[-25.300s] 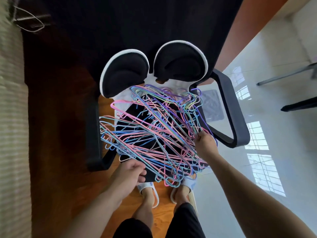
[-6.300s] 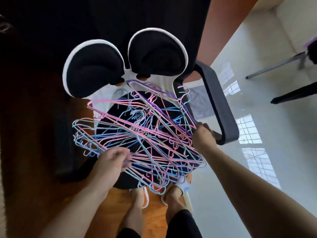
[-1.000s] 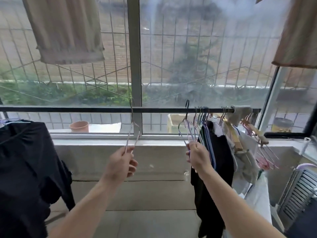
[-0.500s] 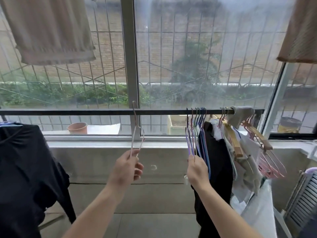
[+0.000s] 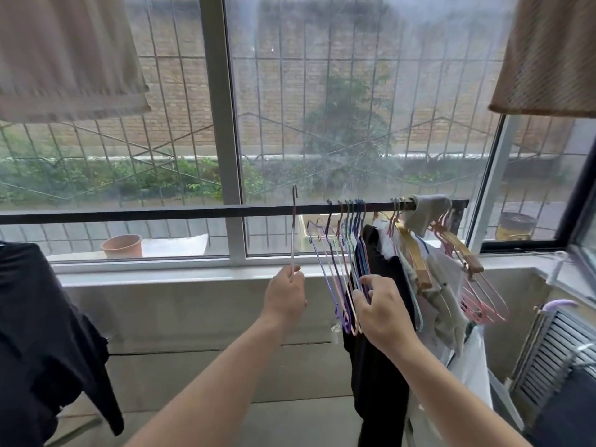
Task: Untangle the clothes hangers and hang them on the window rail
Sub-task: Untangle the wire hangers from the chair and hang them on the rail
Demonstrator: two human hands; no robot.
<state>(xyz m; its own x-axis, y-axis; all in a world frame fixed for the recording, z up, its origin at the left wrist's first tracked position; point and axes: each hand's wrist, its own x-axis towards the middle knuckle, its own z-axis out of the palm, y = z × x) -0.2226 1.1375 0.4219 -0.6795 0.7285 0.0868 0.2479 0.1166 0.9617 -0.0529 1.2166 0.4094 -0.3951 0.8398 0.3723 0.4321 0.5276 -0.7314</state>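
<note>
A dark window rail (image 5: 161,211) runs across the window at mid height. My left hand (image 5: 285,295) pinches the lower end of a thin pink wire hanger (image 5: 293,233), seen edge-on, with its hook standing just above the rail. Right of it, several coloured wire hangers (image 5: 345,253) hang on the rail in a tight bunch. My right hand (image 5: 379,309) touches the lower parts of that bunch, its fingers spread among the wires.
Further right on the rail hang a black garment (image 5: 377,333), pale clothes and wooden hangers (image 5: 416,253). A black garment (image 5: 38,333) hangs at the left. A beige cloth (image 5: 64,53) hangs above left. A terracotta pot (image 5: 122,246) stands on the sill outside.
My left hand has carried the pink hanger rightward along the rail, close to the hung bunch. My right hand has stayed at the bunch and its fingers have spread among the wires.
</note>
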